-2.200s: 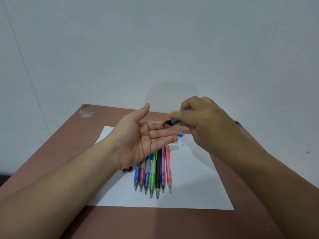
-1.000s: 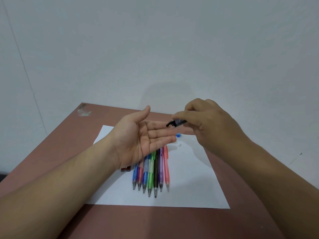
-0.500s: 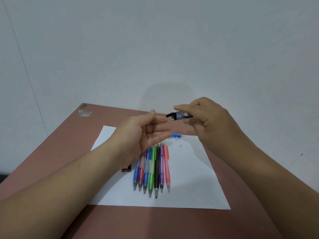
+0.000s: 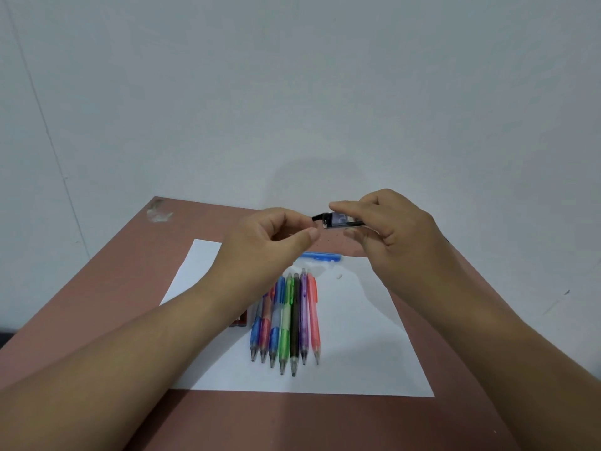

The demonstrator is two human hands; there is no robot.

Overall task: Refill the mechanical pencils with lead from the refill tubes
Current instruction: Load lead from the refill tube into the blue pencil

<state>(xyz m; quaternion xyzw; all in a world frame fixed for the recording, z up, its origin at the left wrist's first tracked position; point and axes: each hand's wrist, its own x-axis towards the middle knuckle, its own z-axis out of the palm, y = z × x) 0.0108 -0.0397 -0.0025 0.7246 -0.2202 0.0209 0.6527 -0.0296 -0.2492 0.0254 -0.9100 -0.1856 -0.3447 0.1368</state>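
My right hand (image 4: 400,236) pinches a clear lead refill tube (image 4: 341,220) held level above the table, its black cap flipped open toward the left. My left hand (image 4: 260,249) is raised beside it with curled fingers, the index tip right at the cap. I see nothing between its finger and thumb. Several coloured mechanical pencils (image 4: 286,320) lie side by side on a white paper sheet (image 4: 357,353), tips toward me. A blue pencil (image 4: 320,256) lies crosswise at the sheet's far edge. A red refill tube (image 4: 240,320) peeks out from under my left forearm.
The brown table (image 4: 97,304) stands against a white wall. A small white piece (image 4: 339,276) lies on the paper to the right of the pencil row. A pale scuff (image 4: 159,213) marks the table's far left corner.
My left hand turned over from a flat upturned palm and curled its fingers, rising to the tube's cap. My right hand lifted the tube slightly and leveled it.
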